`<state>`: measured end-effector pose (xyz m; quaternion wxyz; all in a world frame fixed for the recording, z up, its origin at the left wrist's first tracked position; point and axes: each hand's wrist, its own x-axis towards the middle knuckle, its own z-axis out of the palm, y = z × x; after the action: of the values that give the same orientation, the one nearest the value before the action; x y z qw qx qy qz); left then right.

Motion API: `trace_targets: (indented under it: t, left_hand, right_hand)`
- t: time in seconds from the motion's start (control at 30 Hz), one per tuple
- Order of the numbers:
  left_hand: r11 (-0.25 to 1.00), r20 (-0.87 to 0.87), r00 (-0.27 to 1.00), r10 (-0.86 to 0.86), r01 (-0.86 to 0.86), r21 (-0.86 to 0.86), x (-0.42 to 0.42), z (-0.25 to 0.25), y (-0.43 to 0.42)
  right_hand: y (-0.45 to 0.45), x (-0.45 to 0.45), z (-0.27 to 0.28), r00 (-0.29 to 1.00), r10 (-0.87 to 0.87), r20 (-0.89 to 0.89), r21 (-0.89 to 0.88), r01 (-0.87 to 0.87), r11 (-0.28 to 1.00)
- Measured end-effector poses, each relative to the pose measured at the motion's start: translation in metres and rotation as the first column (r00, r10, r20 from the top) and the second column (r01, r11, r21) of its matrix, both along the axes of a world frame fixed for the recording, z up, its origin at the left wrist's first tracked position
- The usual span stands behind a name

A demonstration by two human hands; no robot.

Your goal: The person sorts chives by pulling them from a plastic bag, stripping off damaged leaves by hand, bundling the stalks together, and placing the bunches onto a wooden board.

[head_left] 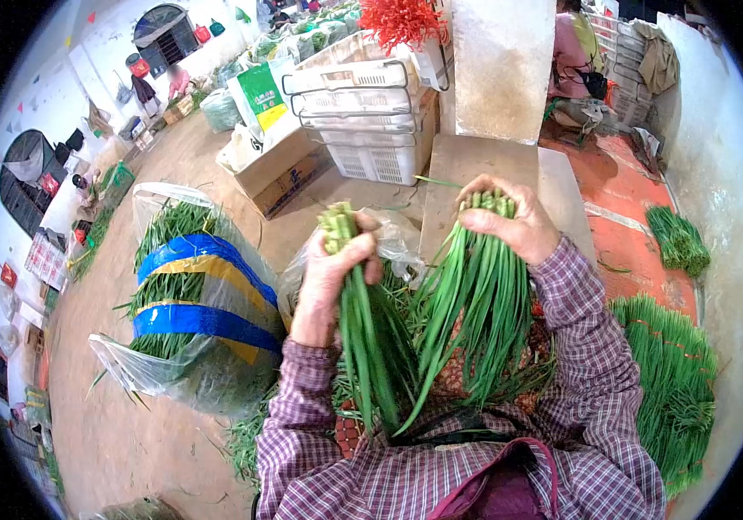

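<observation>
While the left hand (337, 269) is closing around the pale ends of one green bunch (370, 338), the right hand (514, 221) is clasping a second bunch (482, 321) the same way, fingers wrapped around its stalk ends. Both bunches are hanging leaves-down in front of the plaid shirt (449, 472). Just beyond them, a clear plastic bag (396, 236) is lying crumpled. To the left, a bagged bale (202, 299) is bulging with greens under blue and yellow bands. At right, a large pile of greens (671, 399) is resting near the person, and a small bundle (677, 241) is lying farther off on the red floor (627, 204). At the far side, white crates (376, 160) are standing stacked beside a cardboard box (289, 178).
</observation>
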<state>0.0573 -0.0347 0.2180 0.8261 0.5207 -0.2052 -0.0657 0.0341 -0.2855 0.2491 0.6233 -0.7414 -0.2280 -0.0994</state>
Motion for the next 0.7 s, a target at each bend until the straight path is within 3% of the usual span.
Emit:
trace_targets:
  t: [0.07,0.13,0.23,0.3,0.37,0.47,0.57,0.63,0.7]
  left_hand:
    - [0.998,-0.081,0.996,-0.031,0.026,-0.055,-0.006,-0.002,-0.019]
    - [0.987,-0.098,0.986,-0.138,0.128,-0.101,-0.006,-0.010,-0.029]
    - [0.963,-0.137,0.975,-0.177,0.143,-0.227,-0.011,-0.018,-0.045]
    - [0.978,-0.137,0.982,-0.129,0.102,-0.183,-0.015,-0.023,-0.052]
    - [0.996,-0.175,0.981,-0.079,0.085,0.023,-0.016,-0.024,-0.049]
    - [0.995,-0.131,0.987,-0.092,0.097,0.028,-0.017,-0.029,-0.053]
    - [0.995,-0.090,0.994,-0.064,0.070,0.066,-0.016,-0.026,-0.055]
    - [0.984,-0.247,0.960,-0.131,0.156,0.082,-0.014,-0.027,-0.051]
    - [0.988,-0.275,0.952,-0.134,0.151,0.041,-0.014,-0.028,-0.050]
  right_hand:
    - [0.012,-0.006,0.004,0.999,-0.029,-0.036,-0.052,0.027,0.998]
    - [0.021,-0.007,0.004,0.984,0.073,-0.166,0.025,-0.070,0.997]
    - [0.029,-0.007,0.002,0.988,0.084,-0.133,0.003,-0.084,0.996]
    - [0.029,-0.002,-0.010,0.991,0.045,-0.129,-0.032,-0.050,0.998]
    - [0.030,0.000,-0.019,0.992,0.008,-0.127,-0.068,-0.017,0.998]
    - [0.030,0.001,-0.024,0.992,-0.023,-0.127,-0.214,-0.005,0.977]
    - [0.029,0.007,-0.036,0.993,-0.003,-0.120,-0.095,-0.008,0.995]
    - [0.028,0.007,-0.037,0.994,-0.017,-0.110,-0.075,0.009,0.997]
    - [0.025,0.006,-0.034,0.995,-0.028,-0.098,-0.057,0.023,0.998]
